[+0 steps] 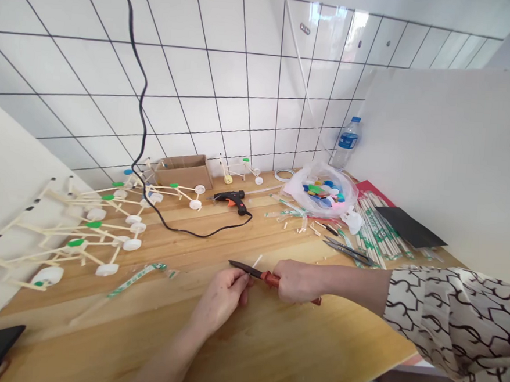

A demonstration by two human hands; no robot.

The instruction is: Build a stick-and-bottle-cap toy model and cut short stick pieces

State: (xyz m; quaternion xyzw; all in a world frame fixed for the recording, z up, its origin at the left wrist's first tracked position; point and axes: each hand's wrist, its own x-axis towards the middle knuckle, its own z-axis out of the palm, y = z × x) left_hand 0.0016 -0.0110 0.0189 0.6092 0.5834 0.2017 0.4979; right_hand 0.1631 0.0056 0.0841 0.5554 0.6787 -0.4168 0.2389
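My left hand [223, 299] is closed in a pinch around the lower end of a thin white stick [257, 261], whose upper part sticks up past my fingertips. Long-nose pliers [246, 267] with dark tapering jaws and red handles lie across the stick, right at the left fingertips. Wrapped round their handles is my right hand [299, 281], with one handle end showing below it. Whether the jaws are closed on the stick is too small to tell.
Several stick-built cars [93, 224] with white wheels stand at left. Behind are a black glue gun [232, 199] with its cord, a cardboard box [184, 171] and a bag of bottle caps [299, 189]. Scissors [351, 251], wrapped sticks [378, 231] and a bottle [348, 140] are at right.
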